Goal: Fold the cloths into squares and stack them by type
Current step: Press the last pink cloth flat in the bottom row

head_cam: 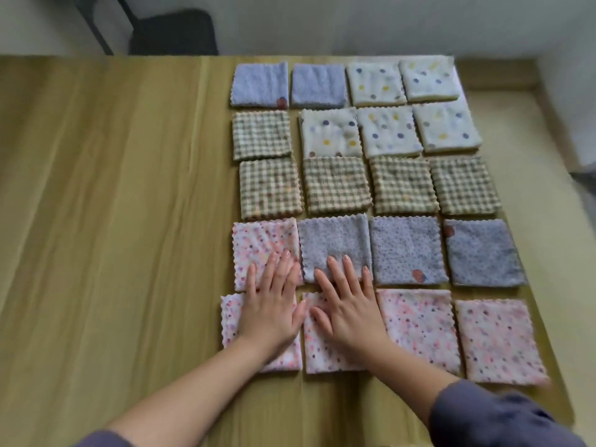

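Several folded square cloths lie in a grid on the right half of the wooden table (113,204). Pink speckled cloths (419,327) fill the near row, with one more (258,243) at the left of the row behind. Grey-blue cloths (406,250) sit beside it, green checked cloths (335,185) fill the middle, and white polka-dot cloths (387,130) and lilac cloths (258,83) lie at the back. My left hand (272,304) lies flat with fingers spread across two pink cloths. My right hand (348,304) lies flat across a pink cloth (322,353) and a grey-blue cloth (332,240).
A dark chair (174,32) stands behind the table's far edge by a white wall. The table's right edge (548,333) runs close to the outermost cloths. Bare wood covers the left half.
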The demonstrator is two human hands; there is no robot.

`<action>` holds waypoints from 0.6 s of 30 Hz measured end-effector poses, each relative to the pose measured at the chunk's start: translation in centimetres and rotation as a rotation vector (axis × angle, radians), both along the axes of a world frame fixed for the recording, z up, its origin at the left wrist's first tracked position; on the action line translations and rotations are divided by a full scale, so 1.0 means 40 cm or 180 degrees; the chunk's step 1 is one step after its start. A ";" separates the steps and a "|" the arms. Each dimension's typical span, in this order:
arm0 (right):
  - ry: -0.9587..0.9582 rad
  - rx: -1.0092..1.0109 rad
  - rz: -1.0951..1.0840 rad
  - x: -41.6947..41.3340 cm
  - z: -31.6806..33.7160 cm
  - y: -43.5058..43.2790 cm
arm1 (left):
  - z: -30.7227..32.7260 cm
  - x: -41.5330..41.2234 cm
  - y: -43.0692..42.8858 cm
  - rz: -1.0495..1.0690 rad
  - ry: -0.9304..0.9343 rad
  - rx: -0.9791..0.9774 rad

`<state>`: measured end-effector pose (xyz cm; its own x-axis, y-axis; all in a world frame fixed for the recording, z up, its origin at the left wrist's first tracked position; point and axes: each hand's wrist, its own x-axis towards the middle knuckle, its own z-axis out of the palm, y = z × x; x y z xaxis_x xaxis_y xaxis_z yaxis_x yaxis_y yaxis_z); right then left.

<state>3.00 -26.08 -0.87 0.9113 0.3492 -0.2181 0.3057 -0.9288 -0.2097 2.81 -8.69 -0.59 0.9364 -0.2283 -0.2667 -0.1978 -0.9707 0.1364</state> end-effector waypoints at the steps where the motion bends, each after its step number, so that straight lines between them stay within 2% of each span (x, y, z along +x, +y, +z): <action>1: 0.0086 -0.0033 -0.0011 -0.003 0.013 0.004 | 0.016 0.000 -0.001 -0.0001 0.0114 0.0015; 5: 0.0475 -0.0345 -0.0135 0.006 0.068 0.028 | 0.085 0.010 -0.017 0.0128 0.0587 0.0055; 9: 0.0832 -0.0607 0.0121 0.049 0.121 0.027 | 0.128 0.050 -0.015 0.0031 0.0803 0.0115; 15: 0.1266 -0.0551 0.0388 0.124 0.177 0.014 | 0.204 0.117 -0.010 -0.0133 0.1218 0.0058; 18: 0.1394 -0.0442 0.0497 0.163 0.215 0.011 | 0.231 0.140 -0.028 0.0029 0.1309 0.0100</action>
<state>9.54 -25.63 7.74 0.6624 0.4148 -0.6238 0.3543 -0.9072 -0.2270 8.42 -9.83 8.64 0.7522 -0.2063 -0.6258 -0.1245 -0.9771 0.1725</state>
